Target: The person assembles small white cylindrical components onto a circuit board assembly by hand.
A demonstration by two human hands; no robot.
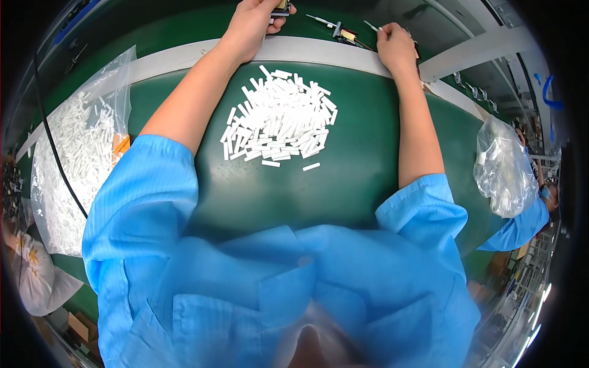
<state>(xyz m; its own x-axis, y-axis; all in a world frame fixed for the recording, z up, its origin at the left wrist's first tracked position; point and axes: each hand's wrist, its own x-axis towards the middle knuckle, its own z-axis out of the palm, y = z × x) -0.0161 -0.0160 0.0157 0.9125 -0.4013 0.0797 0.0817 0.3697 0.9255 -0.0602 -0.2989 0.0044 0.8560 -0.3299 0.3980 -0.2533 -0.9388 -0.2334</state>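
Note:
Beyond the grey-white rail, my left hand (253,23) is closed around a small electronic assembly (281,8) with yellow and black parts, cut off by the top edge. Farther right, my right hand (397,49) pinches a thin wire with a white end (371,26). A dark part shows by its outer side, mostly hidden. Between the hands, another small assembly (348,35) with a yellow block and a white-tipped lead lies on the green surface. Nearer me, a heap of short white tubes (282,116) sits on the green table (294,196), with a couple lying apart.
A large clear bag of white tubes (73,159) stands at the left, crossed by a black cable (55,147). The rail (319,50) runs across behind the heap. A clear plastic bag (504,165) lies at the right, near a co-worker's blue sleeve (521,227).

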